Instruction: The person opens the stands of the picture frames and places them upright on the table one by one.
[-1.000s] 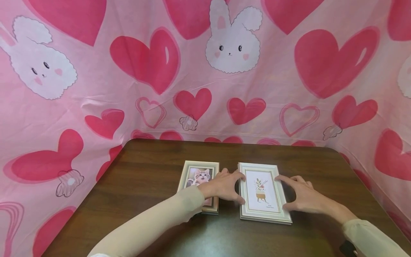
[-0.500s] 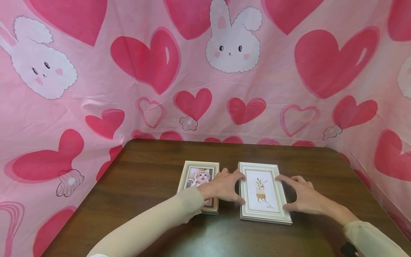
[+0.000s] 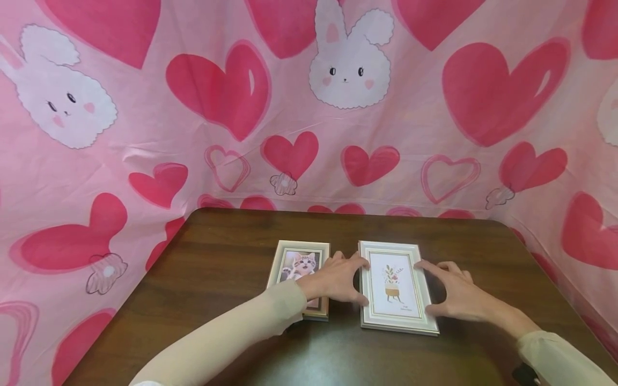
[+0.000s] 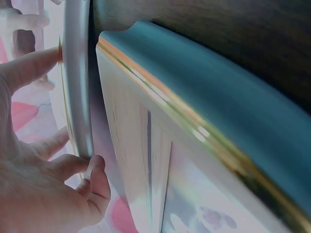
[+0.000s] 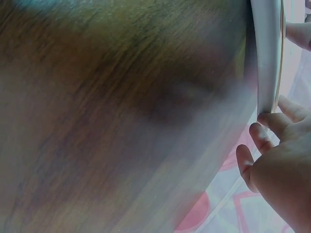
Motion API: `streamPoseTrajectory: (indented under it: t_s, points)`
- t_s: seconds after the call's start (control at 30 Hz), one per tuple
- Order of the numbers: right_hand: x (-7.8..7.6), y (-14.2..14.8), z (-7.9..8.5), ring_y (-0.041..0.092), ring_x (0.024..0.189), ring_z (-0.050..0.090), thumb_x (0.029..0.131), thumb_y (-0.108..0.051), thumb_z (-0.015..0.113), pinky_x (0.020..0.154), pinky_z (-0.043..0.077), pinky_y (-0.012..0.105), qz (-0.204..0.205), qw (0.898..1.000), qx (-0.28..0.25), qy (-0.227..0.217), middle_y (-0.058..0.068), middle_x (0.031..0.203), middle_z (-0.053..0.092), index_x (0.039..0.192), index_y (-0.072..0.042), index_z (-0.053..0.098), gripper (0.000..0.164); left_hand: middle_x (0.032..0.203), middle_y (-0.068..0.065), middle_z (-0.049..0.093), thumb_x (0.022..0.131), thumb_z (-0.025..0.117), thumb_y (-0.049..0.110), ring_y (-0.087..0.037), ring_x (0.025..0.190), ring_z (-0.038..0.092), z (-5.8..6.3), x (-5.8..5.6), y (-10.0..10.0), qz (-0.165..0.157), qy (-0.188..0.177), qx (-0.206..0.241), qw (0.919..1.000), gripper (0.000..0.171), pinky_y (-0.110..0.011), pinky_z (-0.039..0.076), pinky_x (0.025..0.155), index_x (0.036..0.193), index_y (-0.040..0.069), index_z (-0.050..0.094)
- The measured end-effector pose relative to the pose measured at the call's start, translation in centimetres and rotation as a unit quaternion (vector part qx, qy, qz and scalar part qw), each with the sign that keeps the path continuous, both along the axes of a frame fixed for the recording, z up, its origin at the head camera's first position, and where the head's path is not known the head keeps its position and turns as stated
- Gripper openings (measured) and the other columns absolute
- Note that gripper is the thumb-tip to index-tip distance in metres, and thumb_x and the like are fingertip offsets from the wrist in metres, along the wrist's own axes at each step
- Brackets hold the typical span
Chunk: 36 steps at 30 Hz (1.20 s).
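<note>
Hanging behind and along both sides of the wooden table (image 3: 217,262), a pink cloth (image 3: 294,115) shows hearts and rabbit faces. On the table, just left of the white frame (image 3: 392,287), lies a smaller cream frame (image 3: 295,265) holding a kitten picture. The left hand (image 3: 338,280) and its pale sleeve (image 3: 227,332) cross this cream frame, covering its middle and part of its lower portion.

The white frame lies face up, right of the table's middle, with the left hand at its left edge and the right hand (image 3: 461,295) at its right. Both hands grip it, thumbs and fingers bent and set apart along the border. Its moulded white rim is stepped, with a thin gold line inside. The white card bears a leafy plant in a two-tone pot on legs, plus lettering too small to read.
</note>
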State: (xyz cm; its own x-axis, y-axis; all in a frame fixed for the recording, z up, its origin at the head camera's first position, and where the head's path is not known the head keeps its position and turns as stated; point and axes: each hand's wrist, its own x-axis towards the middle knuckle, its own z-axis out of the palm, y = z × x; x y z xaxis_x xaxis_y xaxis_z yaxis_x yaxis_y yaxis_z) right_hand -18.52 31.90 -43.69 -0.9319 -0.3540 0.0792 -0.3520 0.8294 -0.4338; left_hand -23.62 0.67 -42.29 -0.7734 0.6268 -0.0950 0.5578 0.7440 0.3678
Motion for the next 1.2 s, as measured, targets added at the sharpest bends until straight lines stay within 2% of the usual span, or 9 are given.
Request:
streamPoseTrajectory:
  t_s: [0.13,0.33,1.03,1.2]
  points:
    - [0.12,-0.01,0.05,0.044,0.126,0.042,0.067,-0.04,0.094,0.085,0.038,0.066,-0.002,1.0,0.002,0.001,0.021,0.135,0.058,0.15,-0.018,0.051,0.096,0.169,-0.006,0.035,0.079,0.089,0.051,-0.018,0.108,0.045,-0.02,0.0,0.02,-0.001,-0.001,0.001,1.0,0.079,-0.028,0.04,0.086,0.146,0.025,0.057]
    - [0.23,-0.07,0.13,0.043,0.127,0.042,0.068,-0.041,0.094,0.087,0.036,0.064,-0.001,1.0,0.003,0.007,0.02,0.135,0.06,0.15,-0.018,0.05,0.096,0.169,-0.009,0.033,0.079,0.089,0.051,-0.017,0.105,0.045,-0.02,0.08,0.04,-0.002,0.001,0.002,1.0,0.079,-0.028,0.039,0.085,0.147,0.025,0.057]
    - [0.72,-0.09,-0.06,0.042,0.126,0.043,0.067,-0.04,0.095,0.087,0.035,0.063,0.001,0.999,0.004,0.034,0.017,0.134,0.063,0.149,-0.018,0.051,0.096,0.17,-0.008,0.031,0.079,0.089,0.05,-0.018,0.107,0.045,0.09,0.84,-0.08,0.001,0.008,0.006,1.0,0.082,-0.028,0.04,0.084,0.149,0.025,0.056]
    - [0.74,-0.1,-0.06,0.041,0.127,0.043,0.066,-0.038,0.095,0.087,0.033,0.06,0.0,0.999,0.004,0.046,0.015,0.134,0.064,0.149,-0.018,0.052,0.096,0.171,-0.006,0.03,0.079,0.09,0.051,-0.018,0.108,0.044,0.13,0.86,-0.02,0.004,0.01,0.01,0.9999,0.082,-0.027,0.04,0.084,0.149,0.026,0.056]
